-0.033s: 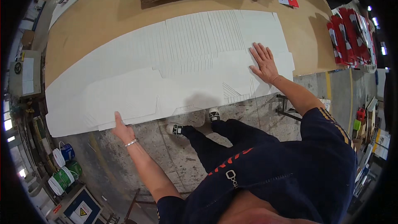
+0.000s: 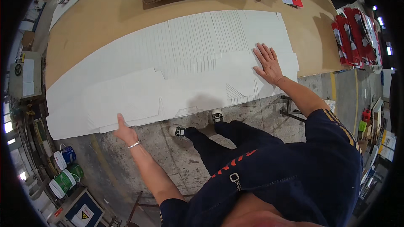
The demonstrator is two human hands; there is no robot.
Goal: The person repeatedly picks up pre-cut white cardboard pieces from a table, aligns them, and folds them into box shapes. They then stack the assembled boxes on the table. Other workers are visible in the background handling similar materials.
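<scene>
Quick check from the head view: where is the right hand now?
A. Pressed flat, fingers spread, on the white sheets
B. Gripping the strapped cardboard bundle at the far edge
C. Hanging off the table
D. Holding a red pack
A: the right hand lies palm down with fingers spread on the white sheets, near their right end, while the left hand is at their near edge.

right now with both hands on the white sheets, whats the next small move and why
Probably draw the top white sheet toward the near edge with the left hand. That hand already pinches the sheet's front edge, thumb on top, where it overhangs the brown table. The right hand lies flat, fingers spread, on the fanned stack of white sheets, which should keep the rest from sliding.
</scene>
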